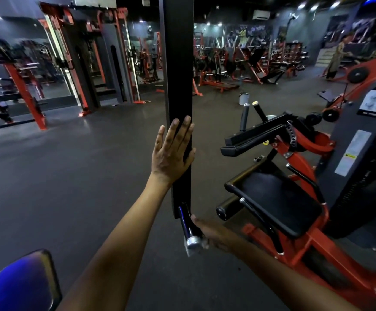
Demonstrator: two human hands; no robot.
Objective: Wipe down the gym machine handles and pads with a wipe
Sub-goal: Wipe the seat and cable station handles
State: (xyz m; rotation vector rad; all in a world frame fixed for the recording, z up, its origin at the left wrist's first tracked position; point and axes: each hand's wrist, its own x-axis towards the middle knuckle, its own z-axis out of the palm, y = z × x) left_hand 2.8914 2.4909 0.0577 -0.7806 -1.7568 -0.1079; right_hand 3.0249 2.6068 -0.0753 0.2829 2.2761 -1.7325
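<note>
Nearest the lens, a glossy pad (25, 286) with a blue-purple sheen sits in the lower left corner of the view, black-edged and tilted. Up from it runs the left forearm, and the left hand (172, 151) is flat against a tall black bar (179, 86), fingers straight and close together, palm on the bar's face, thumb side toward its right edge. That bar runs straight up out of the top of the view. At the bar's foot hangs a short handle (188, 227), dark grip with a shiny metal end cap, angled down. The right hand (207, 232) is right at that handle, touching its right side near the cap; it is blurred, and whether its fingers curl round the grip or just lie along it cannot be told. No wipe can be made out in either hand.

Off to the right stands a red-framed machine: a black seat (276, 203) low down, a long black arm pad (256, 135) above it, and two upright grips (253, 112) behind that. Dark rubber floor (70, 176) spreads to the left, with red and black racks (70, 59) along the far wall.
</note>
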